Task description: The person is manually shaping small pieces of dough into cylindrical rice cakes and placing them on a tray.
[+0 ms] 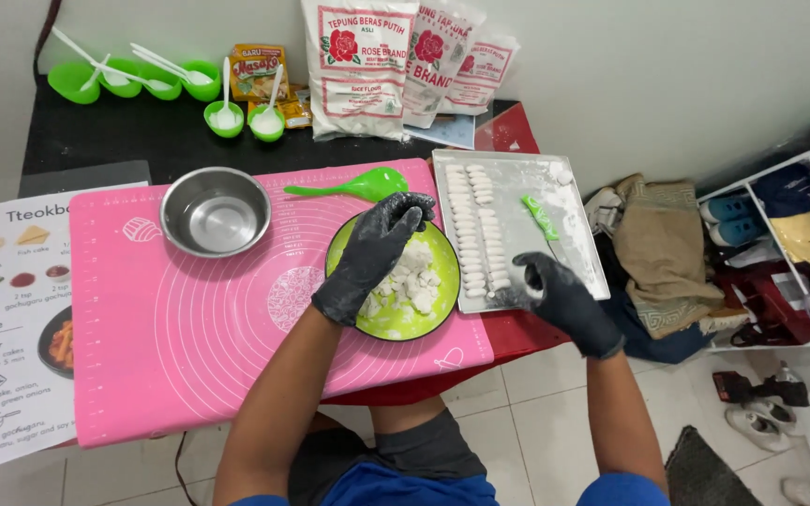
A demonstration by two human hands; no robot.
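Dough (412, 281): white, lumpy, in green plate (442, 251); left hand (367, 258) fingers loose above it; right hand (562, 298) pinching dough piece (532, 290) beside plate, at tray (574, 211) edge.

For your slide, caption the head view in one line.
Gloved left hand over dough in a green plate; right hand at a floured tray.

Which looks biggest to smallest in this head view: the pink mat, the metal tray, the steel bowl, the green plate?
1. pink mat
2. metal tray
3. green plate and steel bowl: too alike to rank, and a gloved hand covers part of the plate.
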